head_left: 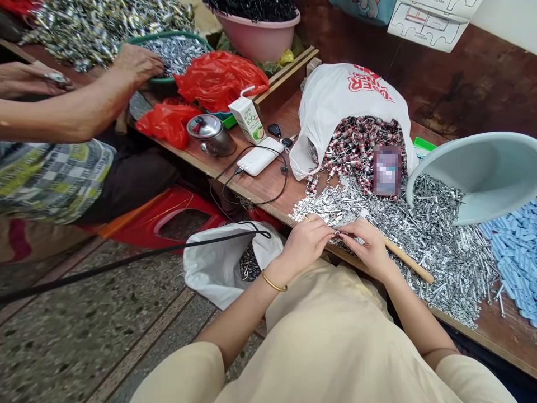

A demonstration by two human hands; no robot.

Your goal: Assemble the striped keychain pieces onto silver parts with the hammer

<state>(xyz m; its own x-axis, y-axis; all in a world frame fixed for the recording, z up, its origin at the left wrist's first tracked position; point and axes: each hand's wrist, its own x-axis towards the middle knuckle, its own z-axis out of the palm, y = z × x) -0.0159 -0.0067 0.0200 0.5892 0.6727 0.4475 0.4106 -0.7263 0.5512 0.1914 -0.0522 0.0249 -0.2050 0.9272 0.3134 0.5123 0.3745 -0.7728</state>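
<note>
My left hand [308, 240] and my right hand [366, 244] meet at the near edge of the wooden table [499, 330], fingers pinched together on a small silver metal piece [338, 233] between them. A gold bangle circles my left wrist. A wide heap of small silver metal parts [436, 235] lies just beyond my hands, and a wooden stick [409, 262] rests on the heap under my right hand. A white plastic bag [335, 95] spills red-and-silver parts [356, 148] behind the heap.
A tipped grey-blue basin [482, 170] and blue pieces [516, 246] sit at right. A power bank [260, 157] with cable, carton, keys and metal pot lie left. Another person's arms [75, 106] reach into a green bowl of silver parts. A white bag [218, 263] hangs below the table.
</note>
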